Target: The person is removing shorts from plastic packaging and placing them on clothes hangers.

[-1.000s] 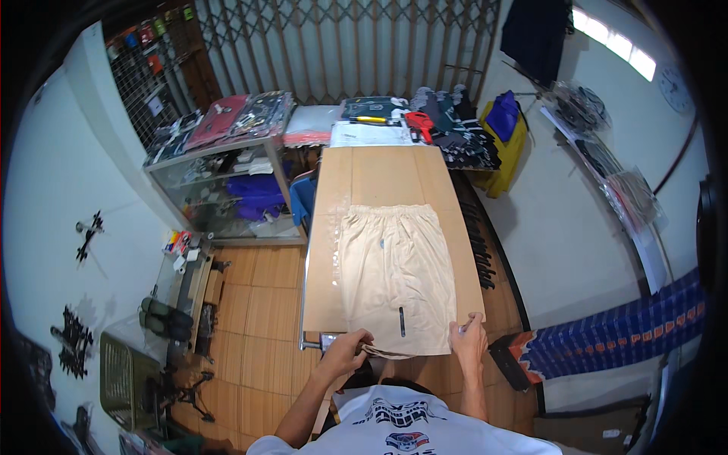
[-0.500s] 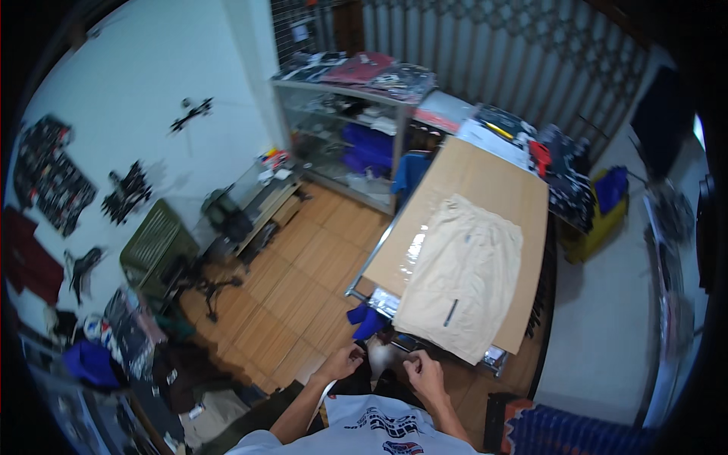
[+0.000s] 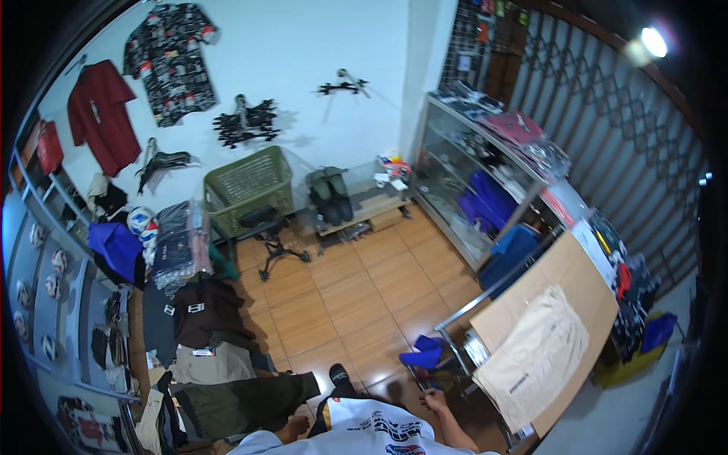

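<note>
My left hand hangs low beside my white shirt, near the dark olive trousers spread on the left. Its fingers look loosely bent, with nothing visible in them. To the right, my right hand hovers short of the table's near end, its fingers loosely apart and empty. Beyond that hand, cream shorts lie flat on the brown tabletop. Neither hand touches the shorts.
Folded clothes, including a dark brown garment, lie in a row at the left. A green basket and a black swivel-chair base stand by the wall. A glass cabinet borders the tiled floor; a blue cloth hangs beside the table.
My view has swung left, so the table and shorts now sit farther right. My hands have moved apart: the left is down near the olive trousers, the right stays nearer the table.
</note>
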### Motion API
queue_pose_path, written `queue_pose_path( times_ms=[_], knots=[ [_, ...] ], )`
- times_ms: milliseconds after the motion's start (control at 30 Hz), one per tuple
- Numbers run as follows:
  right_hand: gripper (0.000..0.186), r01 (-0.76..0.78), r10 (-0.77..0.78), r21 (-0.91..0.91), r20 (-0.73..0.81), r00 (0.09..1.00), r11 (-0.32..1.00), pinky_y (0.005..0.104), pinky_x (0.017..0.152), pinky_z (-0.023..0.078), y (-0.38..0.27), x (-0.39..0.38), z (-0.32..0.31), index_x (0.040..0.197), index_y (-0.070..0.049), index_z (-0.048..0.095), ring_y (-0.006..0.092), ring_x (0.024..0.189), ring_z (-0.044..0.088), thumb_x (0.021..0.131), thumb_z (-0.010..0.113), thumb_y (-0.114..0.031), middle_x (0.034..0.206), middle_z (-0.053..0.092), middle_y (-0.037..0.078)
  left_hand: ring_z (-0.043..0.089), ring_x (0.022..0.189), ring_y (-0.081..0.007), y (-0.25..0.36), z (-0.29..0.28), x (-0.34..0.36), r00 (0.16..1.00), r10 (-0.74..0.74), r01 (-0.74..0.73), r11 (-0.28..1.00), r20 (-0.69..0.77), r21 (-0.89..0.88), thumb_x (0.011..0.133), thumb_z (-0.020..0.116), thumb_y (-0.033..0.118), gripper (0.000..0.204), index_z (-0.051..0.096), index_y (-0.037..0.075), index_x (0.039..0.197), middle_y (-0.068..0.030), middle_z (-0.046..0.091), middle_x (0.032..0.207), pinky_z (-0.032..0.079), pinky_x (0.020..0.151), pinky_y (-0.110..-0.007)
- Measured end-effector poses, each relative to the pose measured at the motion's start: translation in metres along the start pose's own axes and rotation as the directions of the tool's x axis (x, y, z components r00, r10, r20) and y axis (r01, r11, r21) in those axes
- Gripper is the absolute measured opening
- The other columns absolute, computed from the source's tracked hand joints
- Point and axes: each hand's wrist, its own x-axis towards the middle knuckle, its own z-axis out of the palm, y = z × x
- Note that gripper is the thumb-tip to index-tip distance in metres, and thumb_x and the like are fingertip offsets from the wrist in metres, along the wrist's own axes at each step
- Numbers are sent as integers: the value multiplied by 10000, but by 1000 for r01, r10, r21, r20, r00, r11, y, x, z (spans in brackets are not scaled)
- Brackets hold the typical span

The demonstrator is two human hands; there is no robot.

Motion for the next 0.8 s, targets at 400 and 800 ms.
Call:
queue_pose_path(
  times_ms=[400,800],
  knots=[
    [109,-186,245,313,-159,957,931,397,479,513,-80,93,96,920,-6,630,283,548,617,847,621,-87,721,623,130,644,727,-211,-85,-91,-25,899,-404,-211,-63,-168,-975,860,566,212,127,629,101,859,-50,649,780,480,590,-343],
    [175,-144,146,185,5,989,972,394,574,554,-185,193,175,985,-14,651,276,673,663,864,595,-128,807,656,129,676,772,-170,-28,-312,49,642,-662,-209,334,-386,-919,888,601,93,147,651,37,1014,-69,685,910,508,576,-292]
  ],
)
